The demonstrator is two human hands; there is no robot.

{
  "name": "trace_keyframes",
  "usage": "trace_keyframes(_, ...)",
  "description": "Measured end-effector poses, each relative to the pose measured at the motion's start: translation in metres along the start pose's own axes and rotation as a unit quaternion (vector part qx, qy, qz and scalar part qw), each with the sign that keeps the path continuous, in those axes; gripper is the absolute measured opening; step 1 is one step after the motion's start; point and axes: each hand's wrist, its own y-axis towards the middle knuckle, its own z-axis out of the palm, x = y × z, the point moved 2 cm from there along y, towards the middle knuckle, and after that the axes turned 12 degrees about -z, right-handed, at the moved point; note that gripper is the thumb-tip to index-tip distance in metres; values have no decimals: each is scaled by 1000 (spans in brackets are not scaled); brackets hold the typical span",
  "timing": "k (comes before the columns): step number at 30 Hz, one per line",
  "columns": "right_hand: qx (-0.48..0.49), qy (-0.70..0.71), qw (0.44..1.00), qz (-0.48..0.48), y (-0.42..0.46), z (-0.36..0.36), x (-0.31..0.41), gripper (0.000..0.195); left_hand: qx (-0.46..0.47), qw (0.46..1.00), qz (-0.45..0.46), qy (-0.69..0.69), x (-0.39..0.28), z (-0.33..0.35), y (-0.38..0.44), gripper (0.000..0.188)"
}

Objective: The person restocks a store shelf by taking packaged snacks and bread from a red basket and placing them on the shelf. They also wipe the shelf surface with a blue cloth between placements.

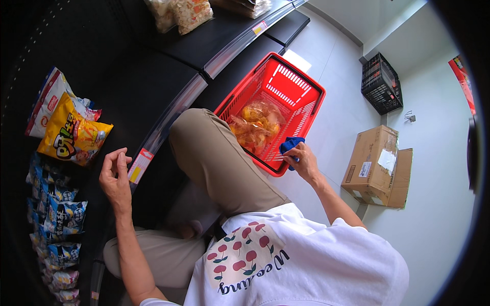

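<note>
My right hand (pixel 304 161) holds a crumpled blue cloth (pixel 291 146) at the near right corner of a red plastic shopping basket (pixel 318 95). Inside the basket lie clear plastic bags of orange and yellow items (pixel 260 120); their exact kind cannot be told. My left hand (pixel 116 178) is raised near the price-label strip of a black shelf (pixel 153 91), its fingers curled and nothing seen between them. Left of it, a yellow snack bag (pixel 74 132) leans against a white, red and blue snack bag (pixel 49 105) on the shelf.
Several small blue snack packets (pixel 63 218) line the lower left shelf. Clear bags of pale snacks (pixel 191 15) lie on the shelf at the top. A black plastic crate (pixel 381 84) and a cardboard box (pixel 369 166) stand by the wall at right. My bent knee (pixel 206 141) is beside the basket.
</note>
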Motion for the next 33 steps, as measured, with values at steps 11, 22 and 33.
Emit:
trace_keyframes(11, 13, -52, 995, -89, 24, 106, 42, 42, -3, 1000, -15, -2, -10, 4, -6, 21)
trace_keyframes(22, 51, -78, 996, 4, 40, 94, 8, 28, -4, 1000, -9, 8, -10, 9, -5, 17)
trace_keyframes(33, -33, -125, 991, -22, 115, 60, -109, 23, -5, 1000, 9, -14, -12, 12, -6, 14)
